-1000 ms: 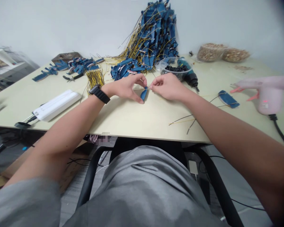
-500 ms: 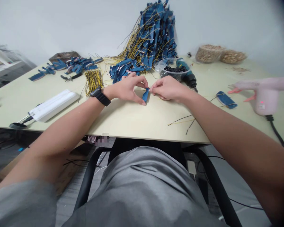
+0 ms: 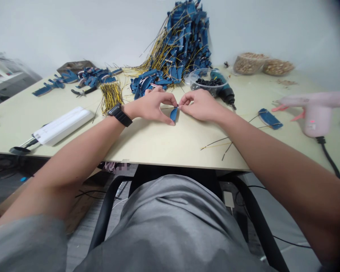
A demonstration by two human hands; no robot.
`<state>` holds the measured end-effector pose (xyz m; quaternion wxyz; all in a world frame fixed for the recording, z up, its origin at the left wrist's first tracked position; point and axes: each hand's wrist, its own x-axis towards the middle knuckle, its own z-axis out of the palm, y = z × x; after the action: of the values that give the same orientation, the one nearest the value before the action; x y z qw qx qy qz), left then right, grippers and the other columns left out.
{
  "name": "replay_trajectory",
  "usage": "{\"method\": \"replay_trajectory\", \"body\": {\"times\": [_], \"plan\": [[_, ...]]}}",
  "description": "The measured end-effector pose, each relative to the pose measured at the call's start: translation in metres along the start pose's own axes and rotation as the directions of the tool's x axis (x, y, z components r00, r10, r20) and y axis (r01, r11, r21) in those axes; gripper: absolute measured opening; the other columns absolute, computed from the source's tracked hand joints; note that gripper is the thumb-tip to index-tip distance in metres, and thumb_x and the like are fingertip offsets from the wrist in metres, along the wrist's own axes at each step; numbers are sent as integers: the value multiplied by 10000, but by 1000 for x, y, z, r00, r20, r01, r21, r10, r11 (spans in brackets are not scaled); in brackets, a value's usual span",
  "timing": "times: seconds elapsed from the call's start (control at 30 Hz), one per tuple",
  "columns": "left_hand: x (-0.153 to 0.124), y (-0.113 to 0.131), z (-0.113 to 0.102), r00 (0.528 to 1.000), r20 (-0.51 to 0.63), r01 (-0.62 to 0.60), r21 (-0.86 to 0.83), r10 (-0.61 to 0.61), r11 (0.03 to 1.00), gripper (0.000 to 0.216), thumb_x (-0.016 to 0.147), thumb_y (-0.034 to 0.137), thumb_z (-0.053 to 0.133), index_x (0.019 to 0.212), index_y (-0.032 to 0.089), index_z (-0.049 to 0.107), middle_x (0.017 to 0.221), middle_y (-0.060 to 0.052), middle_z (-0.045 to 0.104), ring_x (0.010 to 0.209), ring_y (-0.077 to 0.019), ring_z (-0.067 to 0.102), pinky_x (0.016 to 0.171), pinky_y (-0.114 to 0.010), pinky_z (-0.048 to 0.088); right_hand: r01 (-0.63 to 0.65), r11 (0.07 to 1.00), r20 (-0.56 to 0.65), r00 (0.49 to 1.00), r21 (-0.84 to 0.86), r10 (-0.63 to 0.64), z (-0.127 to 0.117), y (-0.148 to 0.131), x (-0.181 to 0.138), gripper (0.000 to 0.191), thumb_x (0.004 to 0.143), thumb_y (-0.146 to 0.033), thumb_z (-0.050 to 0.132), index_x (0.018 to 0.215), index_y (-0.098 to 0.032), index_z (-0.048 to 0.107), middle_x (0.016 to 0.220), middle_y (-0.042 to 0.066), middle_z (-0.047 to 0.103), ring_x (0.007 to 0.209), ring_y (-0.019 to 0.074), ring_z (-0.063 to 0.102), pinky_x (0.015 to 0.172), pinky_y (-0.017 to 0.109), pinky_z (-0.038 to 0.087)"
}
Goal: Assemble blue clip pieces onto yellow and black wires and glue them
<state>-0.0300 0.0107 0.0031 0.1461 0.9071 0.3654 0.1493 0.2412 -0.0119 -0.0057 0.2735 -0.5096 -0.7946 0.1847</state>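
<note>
My left hand holds a small, curved blue piece on edge over the table, its ends between thumb and index finger. My right hand is closed in a pinch at the upper end of that piece, touching or almost touching the left index fingertip. Whatever lies in this pinch is too small to make out. A thin wire shows in the gap inside the left hand. Near my right forearm, a similar blue piece with wires through it lies on the table.
Behind my hands rises a big heap of blue pieces with yellow and black wires. A clear tub of black parts and a drill stand nearby. Wire bundle, pliers and white box are left, a pink glue gun right.
My right fingers have curled in and pinch more tightly at the blue piece's upper end. My left hand keeps almost the same hold. The view has shifted slightly.
</note>
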Motion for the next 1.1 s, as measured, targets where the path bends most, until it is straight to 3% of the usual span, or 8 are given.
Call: {"method": "replay_trajectory", "body": {"times": [0.2,0.43,0.67,1.1], "plan": [[0,0,0,1000,-2,7,-2,-7,1000,960,706,1002,1039,1365,317,901,1375,-132,929,1506,-515,645,1358,-689,418,101,992,3,995,-75,-101,-1,0,-7,149,986,-143,923,1062,-270,908,1090,81,906,995,320,804,1056,499,620],[-1,0,0,1000,-8,-10,-29,10,1000,884,725,935,1074,1348,331,907,1354,-104,936,1512,-506,652,1363,-670,423,168,972,33,986,-164,-164,-6,-1,-8,74,1088,-281,950,1029,-295,908,1160,109,900,1188,390,787,1081,515,571],[1,-3,1,1000,-11,6,-27,-6,1000,916,697,938,1071,1360,326,912,1411,-111,935,1511,-502,662,1387,-669,420,226,921,64,974,-317,-217,-3,-1,-8,117,1166,-265,822,1121,-275,930,1213,134,912,1204,394,800,1057,504,561],[1,-6,5,999,-26,-33,-45,32,998,969,719,999,1043,1386,310,901,1429,-123,938,1505,-496,684,1386,-687,459,298,887,136,954,-352,-267,-5,4,-6,213,1226,-205,699,1211,-225,910,1286,155,905,1220,377,806,1062,485,535]]}}
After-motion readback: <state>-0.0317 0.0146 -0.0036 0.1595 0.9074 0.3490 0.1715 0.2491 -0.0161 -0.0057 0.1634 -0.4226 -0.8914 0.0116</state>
